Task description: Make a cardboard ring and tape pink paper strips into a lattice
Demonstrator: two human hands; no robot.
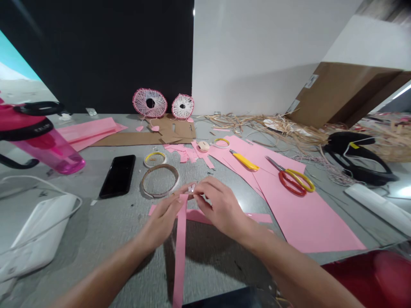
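Note:
My left hand [163,218] and my right hand [221,206] meet above the grey table, pinching the top of a long pink paper strip [180,252] that hangs toward me. A small white piece [192,188] shows at the fingertips, partly hidden by them. Under my right wrist lies a second pink strip [257,217]. Beyond my right hand, a large pink paper sheet [305,214] carries red-and-yellow scissors [293,181] and a yellow utility knife [244,160]. A brown-wrapped tape ring [159,180] sits just beyond my left hand.
Farther back are a black phone [117,176], a pink water bottle [41,143], cardboard scraps [173,134], pink string-art discs [149,103], and a heap of dry raffia [266,128]. A white bag [35,226] lies at left; a black object [356,156] lies at right.

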